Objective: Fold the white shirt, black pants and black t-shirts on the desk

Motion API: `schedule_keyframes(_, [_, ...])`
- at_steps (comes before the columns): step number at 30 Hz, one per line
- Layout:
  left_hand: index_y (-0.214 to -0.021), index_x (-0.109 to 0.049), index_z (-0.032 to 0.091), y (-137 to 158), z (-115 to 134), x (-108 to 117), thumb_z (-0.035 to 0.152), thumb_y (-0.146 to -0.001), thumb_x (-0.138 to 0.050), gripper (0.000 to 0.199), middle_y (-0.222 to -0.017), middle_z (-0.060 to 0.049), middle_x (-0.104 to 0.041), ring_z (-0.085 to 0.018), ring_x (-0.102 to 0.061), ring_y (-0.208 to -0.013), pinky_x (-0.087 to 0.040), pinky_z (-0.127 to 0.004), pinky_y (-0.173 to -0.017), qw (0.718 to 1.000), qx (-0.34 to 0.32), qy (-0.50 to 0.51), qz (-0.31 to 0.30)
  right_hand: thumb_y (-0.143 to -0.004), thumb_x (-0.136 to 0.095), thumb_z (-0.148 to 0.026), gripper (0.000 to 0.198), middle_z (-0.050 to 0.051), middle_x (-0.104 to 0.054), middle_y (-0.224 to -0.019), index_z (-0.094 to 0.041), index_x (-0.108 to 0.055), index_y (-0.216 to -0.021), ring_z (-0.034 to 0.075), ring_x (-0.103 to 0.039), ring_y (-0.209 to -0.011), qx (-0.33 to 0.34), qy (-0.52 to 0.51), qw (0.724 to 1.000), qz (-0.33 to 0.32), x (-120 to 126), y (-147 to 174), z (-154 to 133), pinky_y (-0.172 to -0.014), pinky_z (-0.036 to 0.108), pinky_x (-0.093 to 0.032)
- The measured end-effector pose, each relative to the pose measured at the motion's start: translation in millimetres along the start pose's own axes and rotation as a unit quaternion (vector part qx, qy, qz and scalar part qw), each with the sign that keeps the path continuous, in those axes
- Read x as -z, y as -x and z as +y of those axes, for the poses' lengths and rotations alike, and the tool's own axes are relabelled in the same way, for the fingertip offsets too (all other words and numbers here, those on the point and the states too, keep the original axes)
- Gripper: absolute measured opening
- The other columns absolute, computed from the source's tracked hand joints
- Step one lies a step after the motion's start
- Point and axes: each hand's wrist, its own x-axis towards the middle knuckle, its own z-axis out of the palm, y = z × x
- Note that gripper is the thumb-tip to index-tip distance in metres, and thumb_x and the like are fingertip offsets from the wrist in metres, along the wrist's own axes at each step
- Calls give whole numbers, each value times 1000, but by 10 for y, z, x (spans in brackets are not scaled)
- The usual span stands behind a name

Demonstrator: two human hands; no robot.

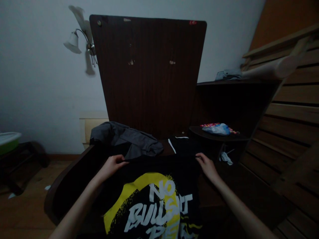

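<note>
- Left hand point(114, 167): pinching far edge of black shirt point(152, 202), printed yellow and white.
- Right hand point(206, 166): pinching same edge, farther right.
- Black shirt, position: stretched between the hands.
- Grey garment point(122, 136): crumpled, just beyond shirt.

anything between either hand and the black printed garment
Nothing visible. The left hand and the right hand each pinch the black printed garment directly, toward opposite ends of its far edge. The gray cloth lies beyond that edge, on the left, not in between.
</note>
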Motion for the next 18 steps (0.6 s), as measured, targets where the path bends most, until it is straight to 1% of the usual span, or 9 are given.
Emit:
schedule_keyframes(2, [-58,-53,16,101,138,115,48,-63,-58,32,-54,3,-52,-12,-50,-52,-37,-20,-48,996,9,80,-42,-64,-53,-47,28,2,-63,-67,-20,-60,-70,19,-57,-64,-4,-22,998,55,106,-45,-145,-59,29,-43])
schedule_keyframes(4, [-59,-52,16,193,279,267,50,-60,-61,35,-53,5,-51,-11,-48,-49,-38,-19,-46,985,25,166,-49,-65,-53,-51,33,3,-63,-66,-19,-61,-69,18,-56,-61,-7,-49,997,53,237,-156,-332,-55,27,-42])
schedule_keyframes(7, [-67,-52,18,230,405,491,51,-57,-64,37,-57,4,-53,-10,-49,-50,-40,-20,-46,965,32,261,8,-65,-57,-51,34,3,-63,-64,-18,-63,-74,17,-55,-56,3,-80,997,18,445,-399,-592,-51,27,-42])
schedule_keyframes(9, [-76,-53,19,145,404,542,52,-60,-62,38,-62,3,-55,-11,-52,-53,-42,-20,-48,959,15,279,48,-69,-55,-49,34,4,-65,-67,-19,-64,-79,18,-57,-58,36,-80,996,18,513,-559,-680,-53,28,-43])
schedule_keyframes(11, [-80,-53,19,-10,343,466,51,-65,-57,36,-66,2,-57,-12,-54,-57,-43,-21,-52,968,-10,241,61,-70,-54,-47,30,4,-66,-69,-19,-65,-75,19,-58,-63,75,-27,997,3,475,-679,-669,-59,30,-44])
schedule_keyframes(13, [-76,-52,19,-179,244,294,48,-72,-50,30,-65,2,-58,-13,-56,-59,-43,-21,-53,989,-22,138,56,-70,-55,-41,23,3,-66,-68,-21,-64,-67,21,-59,-66,99,73,992,-41,353,-742,-579,-63,31,-43])
schedule_keyframes(14, [-74,-52,19,-249,189,199,45,-74,-48,26,-65,2,-59,-13,-56,-61,-43,-21,-55,994,-19,69,77,-70,-54,-38,20,3,-66,-67,-21,-64,-64,21,-59,-66,102,121,985,-63,283,-753,-520,-64,31,-43])
schedule_keyframes(15, [-71,-53,19,-300,137,114,40,-72,-53,21,-64,2,-59,-14,-57,-62,-42,-21,-57,996,-16,44,71,-70,-53,-35,18,3,-66,-67,-22,-63,-63,21,-59,-66,104,158,979,-80,220,-753,-464,-64,31,-43])
schedule_keyframes(18, [-70,-57,20,-342,37,10,37,-74,-53,18,-63,0,-62,-16,-59,-62,-40,-22,-57,994,-13,-81,70,-73,-49,-33,18,3,-66,-70,-23,-63,-68,21,-60,-68,120,186,970,-101,143,-736,-375,-65,30,-42])
